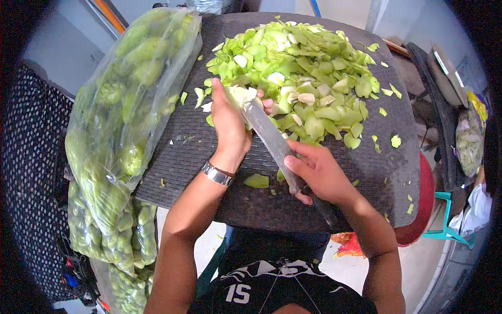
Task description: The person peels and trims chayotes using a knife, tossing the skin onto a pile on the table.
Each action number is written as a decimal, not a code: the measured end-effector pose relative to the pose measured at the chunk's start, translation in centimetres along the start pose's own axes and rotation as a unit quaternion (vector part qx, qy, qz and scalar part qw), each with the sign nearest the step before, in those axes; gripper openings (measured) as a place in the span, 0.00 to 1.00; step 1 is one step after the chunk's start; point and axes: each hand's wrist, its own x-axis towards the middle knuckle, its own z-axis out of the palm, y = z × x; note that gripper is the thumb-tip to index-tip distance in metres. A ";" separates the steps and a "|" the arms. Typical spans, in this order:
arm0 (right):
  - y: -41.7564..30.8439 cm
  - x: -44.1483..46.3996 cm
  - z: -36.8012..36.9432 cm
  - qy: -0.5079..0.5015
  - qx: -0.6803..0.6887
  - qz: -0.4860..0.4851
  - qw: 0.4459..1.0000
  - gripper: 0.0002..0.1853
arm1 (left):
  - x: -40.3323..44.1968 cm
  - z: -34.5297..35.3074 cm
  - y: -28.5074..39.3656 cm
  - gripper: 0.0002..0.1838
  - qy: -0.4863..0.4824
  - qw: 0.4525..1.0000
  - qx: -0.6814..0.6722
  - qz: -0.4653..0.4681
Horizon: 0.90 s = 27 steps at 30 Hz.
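Note:
My left hand (228, 123), with a metal watch on its wrist, is closed around a pale green, peeled vegetable that looks like a chayote (241, 96). In my right hand (323, 171) is a large knife (269, 132), gripped low on the blade near its dark handle. The blade slants up to the left, and its far end lies against the chayote. Just beyond my hands rises a big heap of green peels and cut pieces (314, 70). Much of the chayote is hidden by my fingers and the blade.
A dark woven-pattern table (172, 157) lies under everything, with scraps scattered over it. On its left side leans a long clear plastic bag (123, 99) full of green vegetables; more filled bags (102, 230) stand below. A red stool (424, 193) and a teal stool (444, 220) are at the right.

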 end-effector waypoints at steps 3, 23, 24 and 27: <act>-0.1 0.0 -0.3 -0.036 0.035 0.004 0.999 0.25 | -0.6 0.8 0.1 0.39 -0.012 1.000 0.013 -0.006; -0.4 0.9 -5.0 0.162 0.142 -0.074 0.974 0.19 | 0.5 0.2 0.4 0.18 -0.117 0.987 0.036 -0.103; -0.4 0.9 -4.9 0.164 0.140 -0.073 0.974 0.19 | 0.2 0.5 0.7 0.17 -0.115 0.987 0.062 -0.092; -0.6 0.7 -4.9 0.156 0.128 -0.069 0.977 0.19 | 0.8 -0.3 0.8 0.16 -0.137 0.976 0.093 -0.143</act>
